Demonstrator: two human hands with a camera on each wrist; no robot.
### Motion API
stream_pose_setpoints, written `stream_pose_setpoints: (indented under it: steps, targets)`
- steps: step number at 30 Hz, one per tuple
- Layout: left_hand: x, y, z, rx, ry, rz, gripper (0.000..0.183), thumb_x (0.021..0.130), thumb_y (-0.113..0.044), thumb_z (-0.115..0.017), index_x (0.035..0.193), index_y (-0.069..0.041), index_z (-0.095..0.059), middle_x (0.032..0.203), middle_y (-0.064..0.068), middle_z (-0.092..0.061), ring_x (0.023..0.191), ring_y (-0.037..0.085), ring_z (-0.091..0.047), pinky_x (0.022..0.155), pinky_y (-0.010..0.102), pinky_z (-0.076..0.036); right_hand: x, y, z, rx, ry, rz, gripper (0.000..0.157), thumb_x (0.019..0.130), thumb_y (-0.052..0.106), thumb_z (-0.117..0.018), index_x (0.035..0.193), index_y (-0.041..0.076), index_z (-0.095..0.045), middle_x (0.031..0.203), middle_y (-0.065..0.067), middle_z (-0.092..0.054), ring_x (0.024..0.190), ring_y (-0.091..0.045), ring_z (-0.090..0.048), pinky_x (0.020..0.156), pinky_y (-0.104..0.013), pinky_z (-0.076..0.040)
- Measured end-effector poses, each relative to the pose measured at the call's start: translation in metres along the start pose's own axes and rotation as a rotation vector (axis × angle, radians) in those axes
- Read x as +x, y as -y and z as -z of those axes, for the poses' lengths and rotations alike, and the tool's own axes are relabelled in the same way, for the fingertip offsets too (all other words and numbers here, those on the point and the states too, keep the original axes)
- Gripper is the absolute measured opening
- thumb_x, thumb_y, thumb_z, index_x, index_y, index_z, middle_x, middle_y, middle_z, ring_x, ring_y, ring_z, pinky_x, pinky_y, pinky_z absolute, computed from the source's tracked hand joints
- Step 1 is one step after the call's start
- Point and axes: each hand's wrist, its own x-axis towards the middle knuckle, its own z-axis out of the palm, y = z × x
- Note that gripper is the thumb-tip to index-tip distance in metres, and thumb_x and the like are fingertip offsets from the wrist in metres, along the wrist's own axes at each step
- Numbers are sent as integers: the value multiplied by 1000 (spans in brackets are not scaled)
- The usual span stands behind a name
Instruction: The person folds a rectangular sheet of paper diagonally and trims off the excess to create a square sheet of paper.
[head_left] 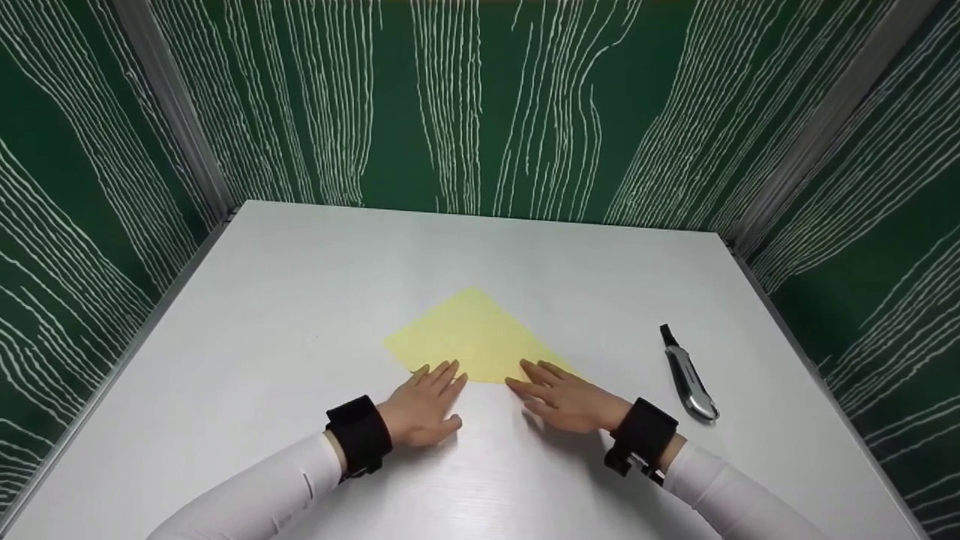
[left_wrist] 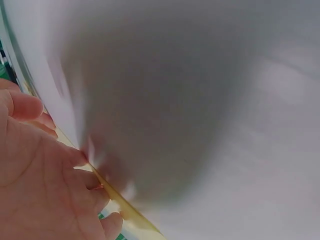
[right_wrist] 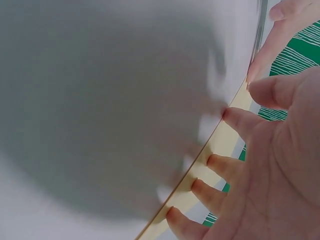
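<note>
Fingers of the left hand and the right hand are straight and a bit spread, with tips on the near edge of the yellow paper; the paper lies on the white bench, in front of the person and near the middle; one corner points away, toward the green wall with white wavy lines; another corner points left; its longest way runs side to side, with a thin end going right, past the right fingertips; both hands hide bits of the near edge; a cutter knife lies to the right, well apart from the paper; its dark end points away and a little left; each wrist wears a black strap, below a white sleeve.
</note>
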Motion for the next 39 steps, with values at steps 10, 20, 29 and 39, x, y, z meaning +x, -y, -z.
stream_pose_setpoints:
  steps: [10, 20, 29, 39]
  targets:
    - [-12, 11, -2, -25, -18, 75, 67, 105, -34, -41, 162, -1, -26, 172, 19, -19, 162, 33, -19, 132, 52, -15, -3, 2, 1, 0, -6, 15, 53, 113, 34, -31, 161, 12, -33, 170, -26, -18, 157, -52, -17, 126, -66, -21]
    - [0, 19, 10, 21, 15, 137, 64, 108, -37, -37, 163, -6, -27, 173, 14, -19, 163, 29, -17, 133, 52, -10, 3, 8, 0, -67, -30, -35, 55, 112, 38, -31, 160, 12, -35, 169, -26, -22, 154, -53, -24, 123, -66, -27]
    - [20, 32, 18, 41, -12, 168, 63, 109, -39, -33, 163, -6, -26, 173, 14, -18, 163, 32, -14, 132, 57, -6, 15, 13, 0, -92, -58, -96, 55, 112, 38, -33, 160, 14, -36, 167, -28, -26, 151, -54, -30, 115, -72, -35]
    - [37, 42, 26, -38, -37, 203, 63, 109, -37, -32, 163, -5, -26, 173, 16, -17, 163, 32, -15, 130, 62, 1, 25, 13, 0, -32, -27, -151, 57, 112, 41, -31, 163, 16, -29, 170, -27, -16, 158, -49, -16, 127, -62, -23]
